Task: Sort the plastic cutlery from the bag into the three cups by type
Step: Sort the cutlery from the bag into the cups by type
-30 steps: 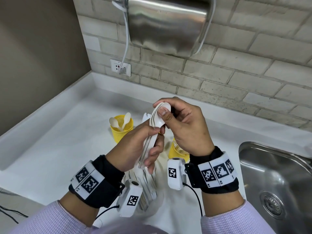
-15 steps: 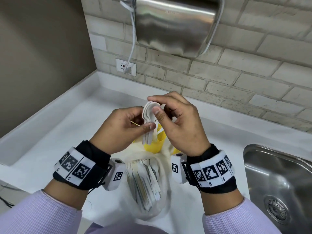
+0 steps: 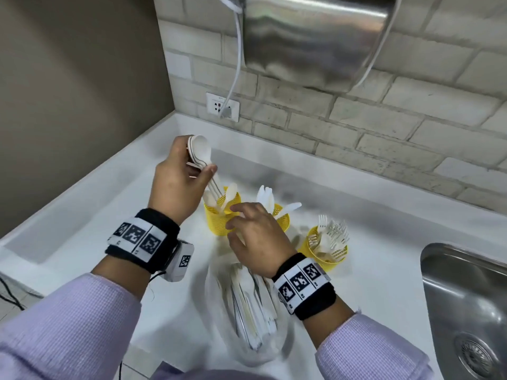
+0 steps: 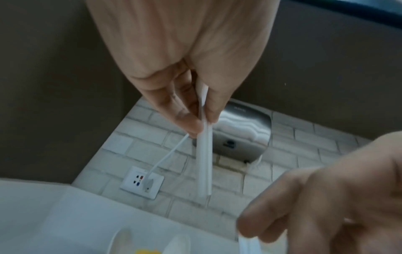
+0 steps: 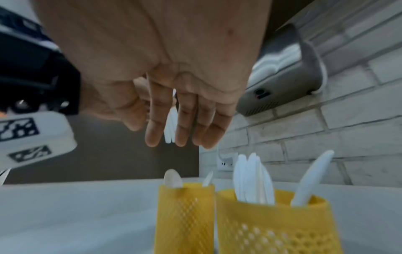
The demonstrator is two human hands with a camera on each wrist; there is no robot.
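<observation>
Now:
left hand (image 3: 178,185): my fingers clamp stacked spoons (image 3: 201,154), handles above spoon cup (image 3: 219,218)
right hand (image 3: 258,237): fingers loose, empty, just right of spoon cup

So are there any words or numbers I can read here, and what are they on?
Nothing reads clearly.
Hand dryer: small brand mark, too blurred.
Wall socket: tiny print on top, too small.
Right-hand yellow cup: dark print, too blurred.
Wristbands: code squares only; tiny marks beside them unreadable.

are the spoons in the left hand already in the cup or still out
Mostly out: the left hand grips the stacked spoons above the leftmost cup, handle tips just at its rim.
</observation>
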